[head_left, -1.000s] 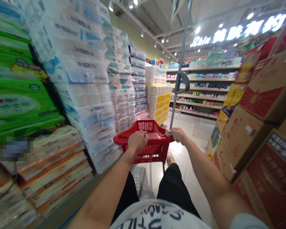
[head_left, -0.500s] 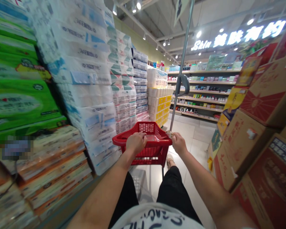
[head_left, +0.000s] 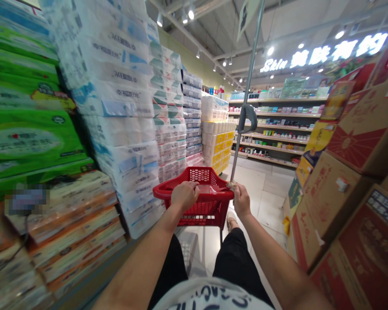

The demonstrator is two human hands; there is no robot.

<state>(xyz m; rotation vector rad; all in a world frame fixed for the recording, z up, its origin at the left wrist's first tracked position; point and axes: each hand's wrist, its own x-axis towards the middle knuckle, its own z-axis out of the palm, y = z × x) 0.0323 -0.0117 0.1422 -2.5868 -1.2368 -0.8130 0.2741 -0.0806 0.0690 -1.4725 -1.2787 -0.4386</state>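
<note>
You stand in a supermarket aisle behind one red plastic basket (head_left: 210,171), mounted on a cart, with both hands on its near rim. Your left hand (head_left: 185,196) is closed over the rim, fingers curled downward. Your right hand (head_left: 241,200) is also closed on the rim, just beside the foot of one metal pole (head_left: 249,86), which carries one grey hook (head_left: 248,117). A small pale scrap (head_left: 232,185) shows at your right fingers; its identity cannot be determined.

Inside the basket lies one flat, glossy reddish item (head_left: 210,188), also unidentified. No packs or cartons from the surrounding stacks are visible in it. Below sits one grey lower basket (head_left: 188,252), its contents hidden. On this evidence, little has been collected, and the bulk stock around you stands stacked.

Count: two hands, one red basket, one pole. To your left are green tissue bales (head_left: 29,142) and white toilet paper packs (head_left: 119,103), too many to count. To your right are at least four cardboard cartons (head_left: 339,202). Ahead stand shelves (head_left: 271,125) of small packaged goods.
</note>
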